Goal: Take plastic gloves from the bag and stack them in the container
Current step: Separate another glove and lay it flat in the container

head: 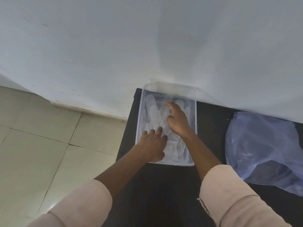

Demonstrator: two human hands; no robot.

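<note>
A clear plastic container (194, 128) stands on a black table, its far end against the wall. Thin transparent plastic gloves (154, 113) lie flat inside it, fingers pointing away from me. My left hand (152, 143) rests palm down on the cuff end of the gloves, fingers spread. My right hand (177, 119) presses on the glove fingers farther in, its own fingers bent against the plastic. A bluish translucent plastic bag (262, 148) lies crumpled on the table to the right of the container, apart from both hands.
The black table (211, 131) ends on the left just beside the container. Beyond that edge lies a pale tiled floor (41, 136). A white wall (147, 46) rises directly behind the container and bag.
</note>
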